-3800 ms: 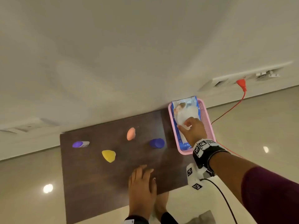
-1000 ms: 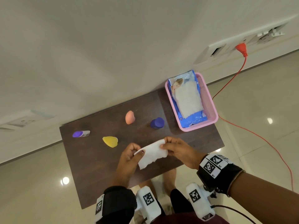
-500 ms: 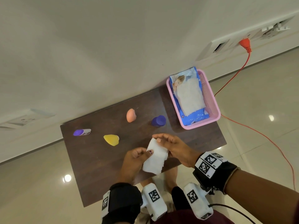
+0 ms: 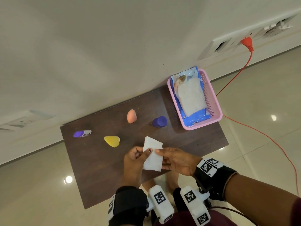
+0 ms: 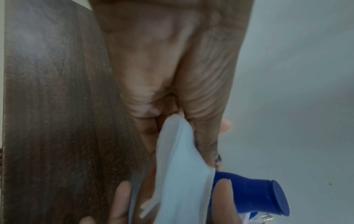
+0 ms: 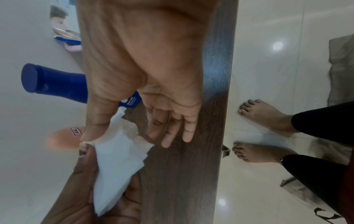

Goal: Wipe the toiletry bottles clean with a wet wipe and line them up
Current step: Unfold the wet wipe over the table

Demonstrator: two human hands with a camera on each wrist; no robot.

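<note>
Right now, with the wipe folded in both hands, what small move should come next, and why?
Probably let the left hand keep the wipe and send the right hand to the blue bottle. Both hands pinch the wipe above the table, it already looks folded, no bottle is being touched, and the blue one stands nearest the right hand.

Both hands (image 4: 135, 162) (image 4: 179, 160) pinch folded wet wipe (image 4: 153, 155) above table (image 4: 91, 168).

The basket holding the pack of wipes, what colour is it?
Pink. The basket with its mesh walls shows best in the head view, at the table's far right corner.
</note>
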